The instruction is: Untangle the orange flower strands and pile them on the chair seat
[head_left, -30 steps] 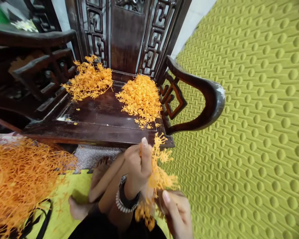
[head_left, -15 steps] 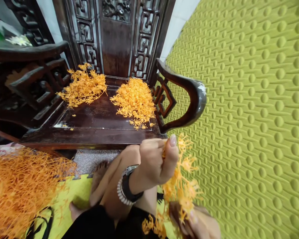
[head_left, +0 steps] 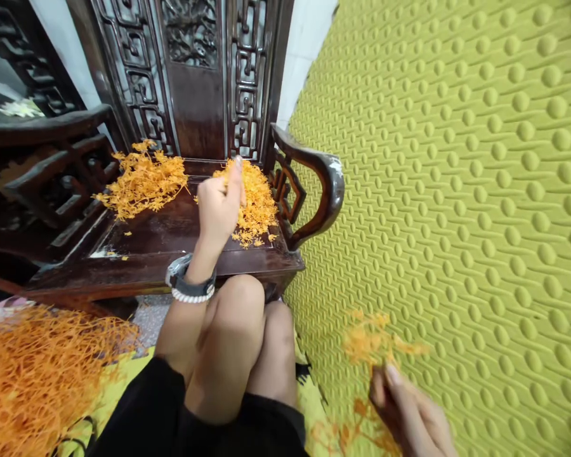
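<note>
My left hand [head_left: 220, 202], with a watch and a white coiled band at the wrist, is over the right-hand pile of orange pieces [head_left: 259, 200] on the dark wooden seat [head_left: 171, 231]. Its fingers are curled and the thumb points up; whatever they hold, if anything, is hidden. At the lower right my right hand [head_left: 409, 406] pinches an orange stringy sprig [head_left: 366, 339], blurred by motion. More blurred orange strands hang below that hand. A second orange pile [head_left: 147, 181] lies on the left of the seat.
A large heap of orange strands [head_left: 42, 374] fills the lower left. The chair's curved armrest [head_left: 330, 190] borders the seat on the right, beside a green bumpy surface [head_left: 457, 190]. My bare knees [head_left: 242, 311] are in front of the seat.
My left hand has moved from beside the orange sprigs up and left to over the right-hand pile. My right hand has shifted right, still holding orange strands. The view has turned slightly.
</note>
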`<state>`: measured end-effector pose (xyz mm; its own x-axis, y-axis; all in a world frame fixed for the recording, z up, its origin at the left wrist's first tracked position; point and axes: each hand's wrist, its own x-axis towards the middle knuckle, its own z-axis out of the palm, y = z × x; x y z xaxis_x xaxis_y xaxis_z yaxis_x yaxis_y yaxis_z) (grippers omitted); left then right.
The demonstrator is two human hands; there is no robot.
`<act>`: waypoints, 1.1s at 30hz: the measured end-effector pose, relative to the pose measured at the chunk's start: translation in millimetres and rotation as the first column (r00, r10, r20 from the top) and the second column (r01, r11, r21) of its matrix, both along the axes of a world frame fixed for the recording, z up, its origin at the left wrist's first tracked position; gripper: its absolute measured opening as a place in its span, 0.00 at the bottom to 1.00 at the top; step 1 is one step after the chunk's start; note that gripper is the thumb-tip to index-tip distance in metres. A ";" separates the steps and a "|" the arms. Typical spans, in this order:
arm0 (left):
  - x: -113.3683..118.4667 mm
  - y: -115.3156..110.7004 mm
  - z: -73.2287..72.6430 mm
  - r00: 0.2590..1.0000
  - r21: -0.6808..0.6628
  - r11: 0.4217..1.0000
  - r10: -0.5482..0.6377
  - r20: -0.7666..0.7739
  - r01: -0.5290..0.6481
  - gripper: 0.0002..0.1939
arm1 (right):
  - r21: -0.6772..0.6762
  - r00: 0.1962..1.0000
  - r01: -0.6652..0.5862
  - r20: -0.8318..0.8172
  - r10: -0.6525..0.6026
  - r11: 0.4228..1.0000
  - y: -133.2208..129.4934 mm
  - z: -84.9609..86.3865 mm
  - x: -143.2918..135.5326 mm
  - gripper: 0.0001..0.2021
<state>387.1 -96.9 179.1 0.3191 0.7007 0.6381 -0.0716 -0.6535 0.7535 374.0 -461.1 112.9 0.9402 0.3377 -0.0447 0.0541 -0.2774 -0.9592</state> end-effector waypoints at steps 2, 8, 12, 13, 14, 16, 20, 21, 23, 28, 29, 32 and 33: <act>11.0 7.0 -25.0 0.960 0.073 0.997 0.039 -0.278 -0.020 0.22 | 0.014 0.998 -0.020 0.062 0.020 1.000 10.3 -1.6 14.5 0.18; 53.0 27.5 -96.5 0.680 0.009 0.999 -0.028 -0.733 0.051 0.20 | 0.035 0.986 -0.087 0.146 0.082 0.996 28.0 -1.6 30.9 0.20; 65.6 37.5 -118.1 0.671 -0.019 0.999 -0.043 -0.740 0.042 0.21 | -0.004 0.964 -0.174 0.205 0.171 0.985 30.5 2.9 35.1 0.21; 66.8 38.7 -119.5 0.681 -0.014 0.999 -0.035 -0.732 0.036 0.21 | -0.017 0.956 -0.186 0.226 0.185 0.982 31.1 3.9 36.8 0.22; 67.6 39.7 -119.7 0.694 -0.004 0.999 -0.025 -0.720 0.031 0.20 | -0.026 0.953 -0.189 0.237 0.190 0.982 31.6 4.7 38.6 0.23; 68.4 41.4 -118.3 0.719 0.017 0.999 -0.012 -0.695 0.033 0.18 | -0.012 0.962 -0.171 0.214 0.170 0.985 32.1 5.5 41.0 0.21; 69.3 45.2 -116.3 0.723 0.025 0.998 -0.027 -0.690 0.060 0.17 | 0.119 0.976 -0.211 0.071 0.204 0.970 30.1 6.6 39.9 0.15; 69.8 45.9 -116.8 0.714 0.023 0.998 -0.024 -0.699 0.055 0.18 | 0.158 0.972 -0.234 0.039 0.230 0.959 29.5 7.2 38.9 0.14; 71.1 46.4 -118.5 0.692 0.022 0.999 -0.005 -0.722 0.031 0.23 | 0.228 0.962 -0.265 -0.004 0.273 0.937 28.7 8.9 37.1 0.14; 75.4 43.9 -121.5 0.630 0.063 0.995 0.095 -0.771 -0.074 0.38 | 0.270 0.963 -0.256 -0.010 0.268 0.928 27.6 12.3 33.6 0.15; 76.1 43.5 -121.7 0.622 0.075 0.992 0.119 -0.774 -0.097 0.39 | 0.258 0.966 -0.248 -0.005 0.258 0.934 26.7 12.3 33.1 0.15; 77.0 43.3 -122.5 0.610 0.095 0.987 0.154 -0.777 -0.128 0.38 | 0.251 0.973 -0.228 0.014 0.232 0.941 22.5 10.9 32.7 0.15; 77.1 43.5 -122.9 0.610 0.092 0.988 0.149 -0.778 -0.123 0.36 | 0.255 0.975 -0.220 0.023 0.222 0.941 21.0 10.0 33.1 0.15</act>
